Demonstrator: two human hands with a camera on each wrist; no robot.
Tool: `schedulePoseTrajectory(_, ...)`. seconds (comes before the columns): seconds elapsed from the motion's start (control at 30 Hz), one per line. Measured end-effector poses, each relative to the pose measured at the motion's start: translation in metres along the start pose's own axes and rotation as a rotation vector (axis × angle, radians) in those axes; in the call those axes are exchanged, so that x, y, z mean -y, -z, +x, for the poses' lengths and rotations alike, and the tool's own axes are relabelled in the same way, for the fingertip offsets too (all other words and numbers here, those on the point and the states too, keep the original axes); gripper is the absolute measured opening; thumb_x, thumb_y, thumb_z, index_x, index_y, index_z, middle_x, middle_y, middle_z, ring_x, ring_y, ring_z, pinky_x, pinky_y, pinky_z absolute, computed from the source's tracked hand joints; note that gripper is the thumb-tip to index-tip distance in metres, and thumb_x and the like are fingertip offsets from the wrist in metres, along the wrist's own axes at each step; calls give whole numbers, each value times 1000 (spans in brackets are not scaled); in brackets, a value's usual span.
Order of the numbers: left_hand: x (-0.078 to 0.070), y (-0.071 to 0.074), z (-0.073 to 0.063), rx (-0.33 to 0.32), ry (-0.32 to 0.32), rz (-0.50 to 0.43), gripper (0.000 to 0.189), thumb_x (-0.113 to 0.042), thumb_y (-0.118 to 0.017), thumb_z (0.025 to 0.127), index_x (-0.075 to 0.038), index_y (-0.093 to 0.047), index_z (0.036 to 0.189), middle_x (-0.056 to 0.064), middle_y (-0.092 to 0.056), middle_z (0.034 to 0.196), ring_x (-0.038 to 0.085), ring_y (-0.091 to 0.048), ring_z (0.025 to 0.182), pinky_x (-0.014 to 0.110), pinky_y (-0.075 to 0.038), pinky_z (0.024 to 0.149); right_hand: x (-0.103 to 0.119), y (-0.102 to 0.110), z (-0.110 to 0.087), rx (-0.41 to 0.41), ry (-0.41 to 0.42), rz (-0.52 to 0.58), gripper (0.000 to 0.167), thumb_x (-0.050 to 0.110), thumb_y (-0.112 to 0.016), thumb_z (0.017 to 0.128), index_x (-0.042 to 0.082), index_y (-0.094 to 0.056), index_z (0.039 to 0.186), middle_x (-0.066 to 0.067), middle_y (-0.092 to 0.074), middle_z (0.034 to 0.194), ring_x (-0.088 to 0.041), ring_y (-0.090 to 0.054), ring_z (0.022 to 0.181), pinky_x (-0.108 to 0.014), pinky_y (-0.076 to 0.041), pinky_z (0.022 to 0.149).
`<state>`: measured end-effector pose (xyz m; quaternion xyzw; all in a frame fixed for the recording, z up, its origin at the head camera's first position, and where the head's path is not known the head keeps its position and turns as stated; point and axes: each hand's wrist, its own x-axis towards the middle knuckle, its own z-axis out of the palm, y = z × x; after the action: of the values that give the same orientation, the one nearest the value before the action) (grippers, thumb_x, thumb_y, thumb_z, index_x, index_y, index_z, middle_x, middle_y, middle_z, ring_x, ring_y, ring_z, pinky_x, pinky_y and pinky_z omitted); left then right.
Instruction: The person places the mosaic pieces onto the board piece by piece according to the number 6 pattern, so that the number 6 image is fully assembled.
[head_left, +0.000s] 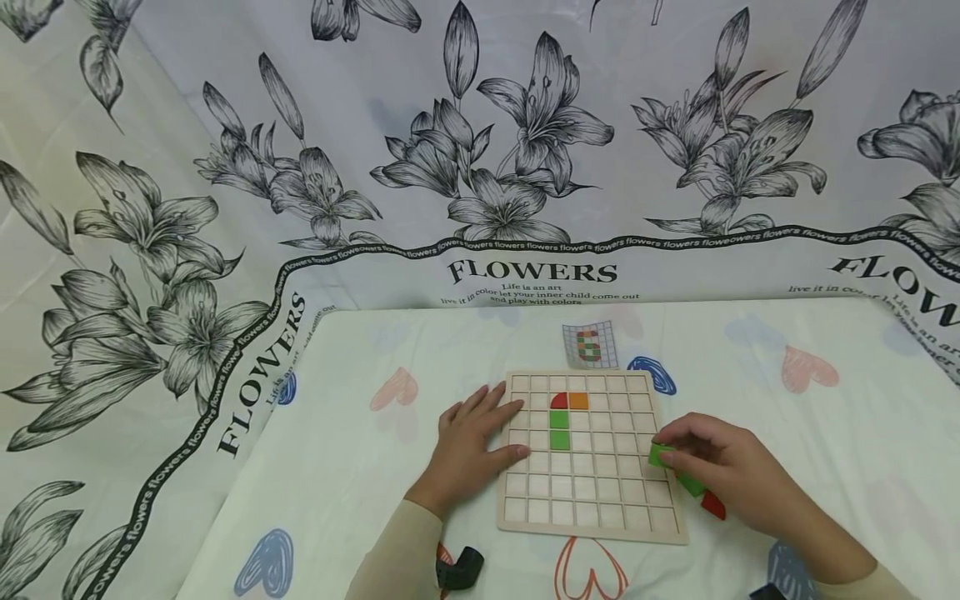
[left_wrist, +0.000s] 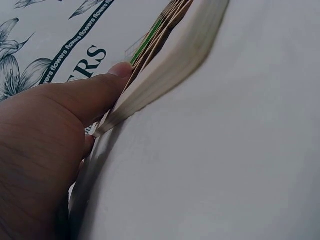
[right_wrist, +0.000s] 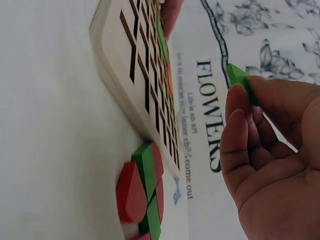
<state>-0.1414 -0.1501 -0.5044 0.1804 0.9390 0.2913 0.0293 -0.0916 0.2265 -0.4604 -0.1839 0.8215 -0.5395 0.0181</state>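
A square wooden grid board (head_left: 592,534) lies on the table, cut into rows of square cells. In its upper left part sit a red rounded piece (head_left: 559,402), an orange square (head_left: 578,402) and two green squares (head_left: 560,429) in a column. My left hand (head_left: 468,450) rests spread at the board's left edge, its thumb and fingertips on the frame. Over the right edge, my right hand (head_left: 731,471) pinches a green block (right_wrist: 240,80) between thumb and fingertips. Below that hand are loose red blocks (right_wrist: 131,192) and green blocks (right_wrist: 146,170), beside the board.
Behind the board lies a small gridded card (head_left: 590,344) printed with a coloured pattern. A black object (head_left: 461,569) is by my left sleeve. The table cover (head_left: 360,483) has printed hearts, and a flower-printed cloth (head_left: 517,167) hangs behind it.
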Motion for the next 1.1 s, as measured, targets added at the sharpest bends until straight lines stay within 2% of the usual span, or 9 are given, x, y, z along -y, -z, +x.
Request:
schedulePoseTrajectory(0.33,-1,1,0,0,2,0,69,-55,-78,97,-33,-59,160,-9,-32,175,19,-17,164,61,-11,124,12,-20,16,8,95,18,17,0,-77,100,11,-77,112,2,-75,106,-15,-73,90,-24,-59,80)
schedulePoseTrajectory(0.47,-2,2,0,0,-1,-6,69,-54,-79,97,-32,-59,160,-8,-33,175,19,-18,163,60,-10,124,16,-27,21,12,94,7,17,3,-78,100,16,-78,111,2,-75,106,-15,-70,89,-25,-58,79)
schedulePoseTrajectory(0.63,-3,2,0,3,4,-10,69,-53,-79,97,-32,-59,160,-7,-34,175,20,-18,164,60,-10,125,22,-35,28,25,98,2,15,5,-79,100,14,-79,111,3,-74,106,-15,-68,88,-26,-57,79)
schedulePoseTrajectory(0.8,-2,0,0,1,7,-9,69,-54,-79,97,-32,-60,159,-8,-34,175,21,-18,164,62,-11,124,28,-43,36,55,68,14,12,8,-78,102,12,-79,113,6,-73,110,-16,-68,93,-27,-58,83)
schedulePoseTrajectory(0.97,-1,0,0,-2,4,-7,69,-55,-79,97,-33,-60,159,-8,-34,175,21,-18,164,62,-11,124,30,-51,42,76,14,28,11,13,-79,102,14,-79,113,6,-73,109,-16,-68,93,-28,-58,83)
schedulePoseTrajectory(1.1,-1,0,0,-3,1,-6,69,-55,-79,97,-33,-60,159,-8,-33,175,21,-18,164,62,-11,124,30,-58,47,76,23,40,10,12,-80,101,17,-78,109,3,-74,107,-17,-68,91,-29,-59,82)
